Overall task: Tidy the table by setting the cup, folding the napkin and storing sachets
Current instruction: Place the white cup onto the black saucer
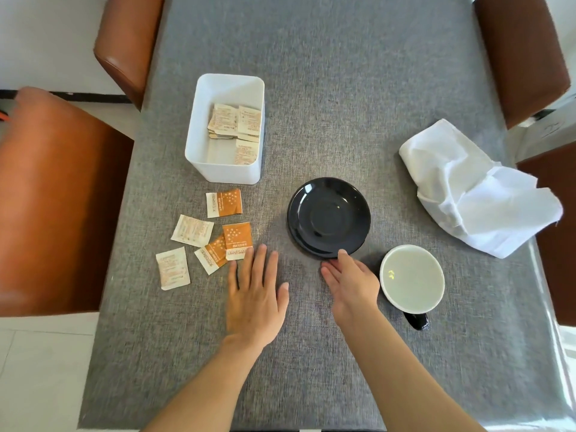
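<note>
A black saucer [328, 217] lies in the middle of the grey table. My right hand [350, 286] is open just below it, one fingertip touching its near rim. The cup [412, 281], white inside with a black handle toward me, stands upright right of that hand. My left hand [256, 294] rests flat and open on the cloth, fingertips close to the nearest orange sachet [237, 241]. Several loose sachets [193, 230], orange and white, lie left of it. A crumpled white napkin [477, 191] sits at the right.
A white box [225, 169] holding several sachets stands behind the loose ones. The table [343, 88] is covered in grey cloth. Brown chairs stand at the left [53, 198], the far left corner [127, 42] and the far right [523, 54].
</note>
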